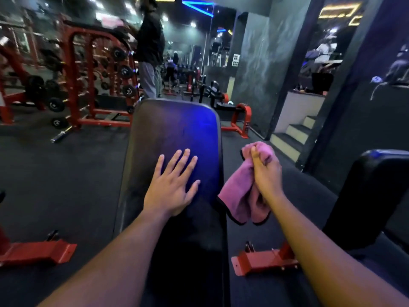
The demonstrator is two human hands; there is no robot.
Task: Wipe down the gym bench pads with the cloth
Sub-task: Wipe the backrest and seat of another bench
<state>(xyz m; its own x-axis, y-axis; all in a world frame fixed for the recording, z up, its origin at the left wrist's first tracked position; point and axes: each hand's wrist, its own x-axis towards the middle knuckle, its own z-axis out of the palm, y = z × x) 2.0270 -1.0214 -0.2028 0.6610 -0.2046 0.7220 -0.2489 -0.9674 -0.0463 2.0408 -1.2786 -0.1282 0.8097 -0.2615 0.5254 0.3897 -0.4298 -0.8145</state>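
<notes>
Cloth [240, 191] — soft, limp, light — hangs bunched in my right hand [266, 173], fingers clenched around it, beside the bench [177, 129]; my left hand [171, 187] rests flat there, fingers released.

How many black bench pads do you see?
2. One long bench pad lies straight ahead under the flat left hand; another pad sits at the right edge, beyond the right hand gripping the pink cloth. Others farther back may be hidden.

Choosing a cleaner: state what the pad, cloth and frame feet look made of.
Pad: black vinyl or leatherette, likely; smooth, sheen reflecting blue light.
Cloth: pink microfibre or terry, seemingly; soft, limp folds, dark stitched edge.
Feet: red painted metal; flat plates, bolts.
</notes>
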